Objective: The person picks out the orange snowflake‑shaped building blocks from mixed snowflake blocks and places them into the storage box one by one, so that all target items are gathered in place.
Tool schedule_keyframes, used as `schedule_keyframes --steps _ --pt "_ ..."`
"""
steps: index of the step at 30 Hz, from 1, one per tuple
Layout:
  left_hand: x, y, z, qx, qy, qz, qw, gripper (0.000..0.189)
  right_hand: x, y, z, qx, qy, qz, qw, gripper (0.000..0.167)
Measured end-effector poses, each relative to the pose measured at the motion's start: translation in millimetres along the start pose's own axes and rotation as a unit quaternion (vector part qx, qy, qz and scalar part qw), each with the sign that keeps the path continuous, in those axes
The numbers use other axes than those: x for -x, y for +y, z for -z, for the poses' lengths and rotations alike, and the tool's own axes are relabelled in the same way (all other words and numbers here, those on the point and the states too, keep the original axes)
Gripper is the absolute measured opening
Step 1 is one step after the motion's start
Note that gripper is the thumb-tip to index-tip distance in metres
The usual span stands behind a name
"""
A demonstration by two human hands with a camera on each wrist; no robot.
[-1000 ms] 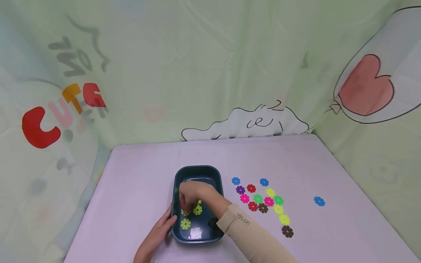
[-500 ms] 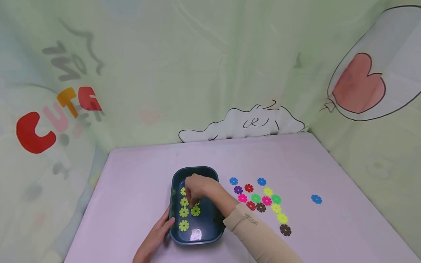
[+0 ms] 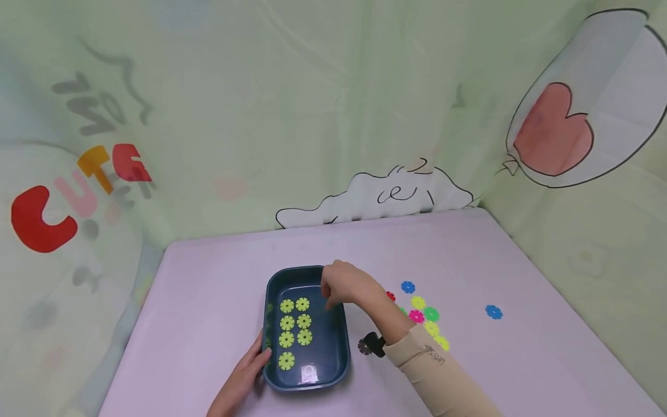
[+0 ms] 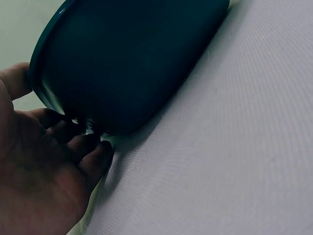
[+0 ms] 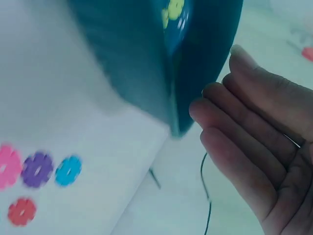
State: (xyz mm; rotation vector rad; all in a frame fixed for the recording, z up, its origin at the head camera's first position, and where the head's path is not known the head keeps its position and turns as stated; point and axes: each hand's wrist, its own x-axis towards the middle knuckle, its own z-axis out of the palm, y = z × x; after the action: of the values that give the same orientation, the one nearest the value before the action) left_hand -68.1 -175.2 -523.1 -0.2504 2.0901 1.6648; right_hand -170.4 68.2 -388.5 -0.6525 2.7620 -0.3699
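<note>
A dark blue rectangular tray (image 3: 324, 347) sits on the table. In it, several yellow-green snowflake discs (image 3: 286, 322) lie flat in two columns on the left half. My left hand (image 3: 241, 373) grips the tray's left side, thumb at the rim and fingers against the outer wall, as the left wrist view also shows. My right hand (image 3: 346, 284) hovers over the tray's far right corner. In the right wrist view, its fingers (image 5: 234, 132) are loosely bent beside the tray wall (image 5: 127, 63), with nothing between them.
Loose snowflake discs lie right of the tray, partly behind my right forearm: blue (image 3: 408, 287), pink (image 3: 416, 316), green (image 3: 431, 314) and brown (image 3: 365, 346) among them. A lone blue disc (image 3: 494, 312) lies farther right. A printed cloth (image 3: 234, 116) hangs behind the table.
My right hand has risen from over the yellow-green discs and moved right to the tray's edge, uncovering both columns. My left hand keeps its grip on the tray.
</note>
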Motion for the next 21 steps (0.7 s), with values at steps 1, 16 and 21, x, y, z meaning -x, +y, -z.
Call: schedule_keyframes --steps 1,16,21 --pt "-0.2 -0.5 -0.1 0.000 0.001 0.000 1.0000 0.081 2.7 4.2 1.1 -0.004 0.005 -0.008 0.9999 0.017" --pt "0.7 1.4 1.2 -0.003 0.001 0.012 0.9999 0.076 39.8 73.7 6.7 -0.054 0.022 -0.099 0.9933 0.020" --pt "0.5 0.9 1.4 0.006 -0.008 0.005 0.9999 0.077 50.3 98.1 6.3 -0.056 0.023 -0.126 0.9901 0.019"
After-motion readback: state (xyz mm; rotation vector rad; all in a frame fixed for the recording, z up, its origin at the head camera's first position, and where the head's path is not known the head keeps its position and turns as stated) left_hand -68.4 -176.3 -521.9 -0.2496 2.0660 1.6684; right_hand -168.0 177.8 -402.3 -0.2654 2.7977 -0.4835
